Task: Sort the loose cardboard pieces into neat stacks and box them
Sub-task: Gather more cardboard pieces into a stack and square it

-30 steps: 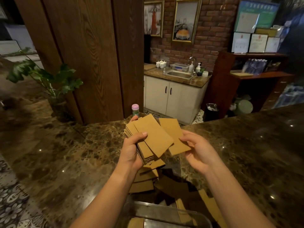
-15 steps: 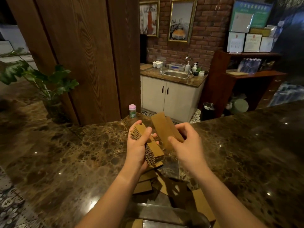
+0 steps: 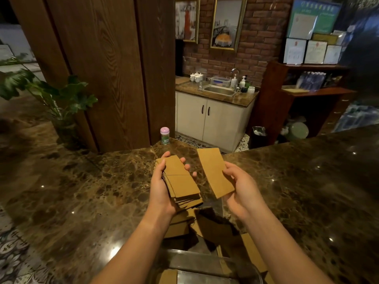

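The left hand (image 3: pixel 162 187) cradles a thick stack of cardboard pieces (image 3: pixel 182 181), fingers curled round its far edge, held above the marble counter (image 3: pixel 82 191). The right hand (image 3: pixel 240 187) pinches a single piece (image 3: pixel 215 173) just beside the stack, not yet added. More loose pieces (image 3: pixel 215 226) lie scattered on the counter below. The clear box (image 3: pixel 205 263) at the near edge seems to hold only a little cardboard, so most sorting and boxing remains

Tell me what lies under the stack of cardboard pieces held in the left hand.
Under the brown cardboard stack, more loose brown cardboard pieces lie on the dark marble counter. The left hand and stack hide part of them.
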`<action>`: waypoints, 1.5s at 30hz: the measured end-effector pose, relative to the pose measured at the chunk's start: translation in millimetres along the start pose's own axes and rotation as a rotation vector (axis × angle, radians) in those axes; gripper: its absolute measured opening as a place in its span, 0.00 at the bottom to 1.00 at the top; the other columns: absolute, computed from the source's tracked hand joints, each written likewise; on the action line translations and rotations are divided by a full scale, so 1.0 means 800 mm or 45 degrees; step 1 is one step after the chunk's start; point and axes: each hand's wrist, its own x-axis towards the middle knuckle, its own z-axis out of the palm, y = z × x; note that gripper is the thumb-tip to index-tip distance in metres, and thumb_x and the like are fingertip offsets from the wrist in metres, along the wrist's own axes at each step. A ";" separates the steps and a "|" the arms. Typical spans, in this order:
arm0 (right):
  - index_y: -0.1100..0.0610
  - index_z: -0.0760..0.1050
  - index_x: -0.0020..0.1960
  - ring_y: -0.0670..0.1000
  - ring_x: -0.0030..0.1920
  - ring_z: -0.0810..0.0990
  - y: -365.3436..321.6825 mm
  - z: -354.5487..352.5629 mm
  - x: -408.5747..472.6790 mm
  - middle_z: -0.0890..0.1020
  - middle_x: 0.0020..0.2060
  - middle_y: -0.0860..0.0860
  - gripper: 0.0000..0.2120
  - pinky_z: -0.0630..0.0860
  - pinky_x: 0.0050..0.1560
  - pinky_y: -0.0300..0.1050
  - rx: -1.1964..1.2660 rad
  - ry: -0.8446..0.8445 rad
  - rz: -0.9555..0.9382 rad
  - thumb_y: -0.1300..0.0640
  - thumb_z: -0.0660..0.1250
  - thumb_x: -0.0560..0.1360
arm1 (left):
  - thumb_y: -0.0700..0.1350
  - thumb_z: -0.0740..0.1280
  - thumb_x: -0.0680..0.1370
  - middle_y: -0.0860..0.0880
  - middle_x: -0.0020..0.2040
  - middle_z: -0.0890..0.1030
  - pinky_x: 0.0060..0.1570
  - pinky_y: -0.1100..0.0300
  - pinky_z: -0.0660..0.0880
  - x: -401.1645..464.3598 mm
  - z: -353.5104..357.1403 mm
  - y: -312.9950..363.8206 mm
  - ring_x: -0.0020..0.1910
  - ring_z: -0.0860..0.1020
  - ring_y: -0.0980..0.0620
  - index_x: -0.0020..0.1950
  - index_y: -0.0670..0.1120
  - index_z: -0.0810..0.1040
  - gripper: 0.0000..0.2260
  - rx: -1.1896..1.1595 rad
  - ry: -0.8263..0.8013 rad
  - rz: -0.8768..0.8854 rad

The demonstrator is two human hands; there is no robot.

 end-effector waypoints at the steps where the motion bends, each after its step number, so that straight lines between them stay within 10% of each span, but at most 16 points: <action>1: 0.52 0.81 0.58 0.54 0.48 0.84 0.002 0.001 0.001 0.86 0.52 0.55 0.14 0.80 0.31 0.42 -0.017 -0.005 -0.054 0.63 0.59 0.82 | 0.51 0.69 0.75 0.40 0.50 0.84 0.43 0.46 0.81 0.001 0.001 -0.001 0.42 0.83 0.44 0.62 0.52 0.78 0.16 0.007 -0.012 -0.007; 8: 0.45 0.72 0.72 0.41 0.59 0.72 0.057 0.017 -0.004 0.75 0.57 0.43 0.23 0.73 0.59 0.36 -1.451 -0.220 -0.936 0.50 0.68 0.78 | 0.55 0.67 0.75 0.42 0.51 0.84 0.47 0.45 0.82 0.006 0.006 -0.020 0.49 0.84 0.42 0.61 0.53 0.79 0.16 0.157 0.007 -0.048; 11: 0.39 0.60 0.77 0.32 0.70 0.61 0.060 0.015 -0.007 0.67 0.67 0.32 0.40 0.63 0.65 0.30 -1.510 -0.571 -0.830 0.32 0.69 0.70 | 0.53 0.67 0.76 0.41 0.53 0.83 0.46 0.47 0.82 0.003 -0.009 -0.009 0.46 0.84 0.43 0.61 0.52 0.78 0.15 0.147 -0.043 -0.071; 15: 0.42 0.72 0.66 0.42 0.76 0.55 0.055 0.008 0.006 0.64 0.72 0.33 0.30 0.56 0.74 0.48 -1.593 -0.541 -1.103 0.36 0.74 0.68 | 0.57 0.64 0.76 0.39 0.58 0.81 0.60 0.42 0.72 0.002 -0.030 0.009 0.56 0.78 0.42 0.69 0.53 0.74 0.22 0.051 -0.092 -0.129; 21: 0.39 0.80 0.49 0.41 0.72 0.56 0.062 0.022 0.041 0.68 0.70 0.38 0.15 0.54 0.68 0.43 -1.418 -0.519 -0.810 0.38 0.76 0.65 | 0.50 0.67 0.75 0.37 0.54 0.83 0.47 0.37 0.81 0.008 -0.052 0.034 0.49 0.83 0.39 0.70 0.53 0.74 0.22 0.003 -0.119 -0.264; 26: 0.38 0.62 0.74 0.47 0.69 0.70 0.073 0.013 0.106 0.67 0.73 0.44 0.30 0.72 0.68 0.52 -1.052 -0.394 -0.261 0.35 0.66 0.75 | 0.49 0.70 0.74 0.40 0.53 0.84 0.46 0.41 0.82 0.024 -0.097 0.077 0.47 0.85 0.42 0.67 0.54 0.76 0.21 -0.047 0.226 -0.081; 33: 0.47 0.55 0.79 0.55 0.80 0.52 0.138 0.017 0.171 0.61 0.79 0.52 0.40 0.52 0.76 0.62 -2.302 -0.923 0.049 0.40 0.70 0.74 | 0.53 0.73 0.71 0.42 0.49 0.85 0.43 0.48 0.82 0.029 -0.140 0.084 0.45 0.85 0.45 0.41 0.48 0.88 0.09 0.061 0.385 -0.060; 36: 0.42 0.45 0.80 0.59 0.79 0.56 0.154 0.025 0.173 0.61 0.79 0.54 0.52 0.48 0.74 0.68 -2.525 -0.901 -0.042 0.40 0.76 0.68 | 0.53 0.71 0.76 0.41 0.52 0.84 0.45 0.48 0.82 0.033 -0.145 0.081 0.47 0.85 0.45 0.55 0.46 0.86 0.13 0.116 0.445 -0.119; 45: 0.50 0.76 0.64 0.53 0.60 0.78 0.137 0.002 0.160 0.82 0.61 0.48 0.35 0.75 0.60 0.48 -2.185 -0.712 0.187 0.46 0.84 0.60 | 0.54 0.71 0.76 0.40 0.49 0.85 0.47 0.48 0.82 0.027 -0.129 0.062 0.47 0.84 0.44 0.61 0.37 0.79 0.23 0.121 0.526 -0.237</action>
